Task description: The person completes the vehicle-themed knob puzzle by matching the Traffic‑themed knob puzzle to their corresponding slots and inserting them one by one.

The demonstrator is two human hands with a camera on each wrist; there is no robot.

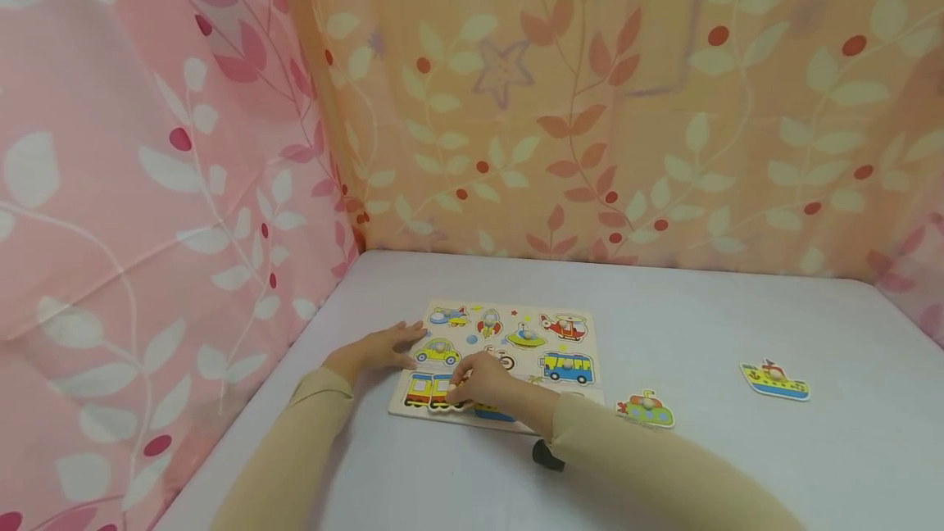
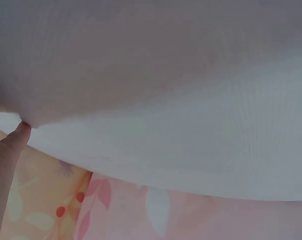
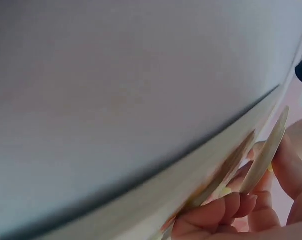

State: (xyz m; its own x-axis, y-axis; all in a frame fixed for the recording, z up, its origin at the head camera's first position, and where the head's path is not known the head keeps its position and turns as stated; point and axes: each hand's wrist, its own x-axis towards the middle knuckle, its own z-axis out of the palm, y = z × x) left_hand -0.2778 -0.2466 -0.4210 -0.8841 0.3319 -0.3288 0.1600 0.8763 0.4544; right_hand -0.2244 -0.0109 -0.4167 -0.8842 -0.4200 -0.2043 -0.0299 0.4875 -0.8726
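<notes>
A wooden puzzle board (image 1: 599,367) lies on the table, with several vehicle pieces showing small knobs. My right hand (image 1: 490,383) pinches a yellow and red train puzzle piece (image 1: 440,396) at the lower left of the board. Edge-on in the right wrist view, this thin wooden piece (image 3: 265,157) is between the thumb and fingers, tilted over the board. My left hand (image 1: 383,347) rests at the board's left edge, fingers spread, beside the yellow car piece (image 1: 438,350). Only part of the left hand (image 2: 5,155) shows in the left wrist view. The right hand covers part of the bottom row.
To the right of the board lies a green submarine piece (image 1: 646,410), and farther right a boat piece (image 1: 776,380). A small black object (image 1: 548,456) shows below the right forearm. Floral curtains (image 1: 627,105) stand behind and beside the white table (image 1: 708,318).
</notes>
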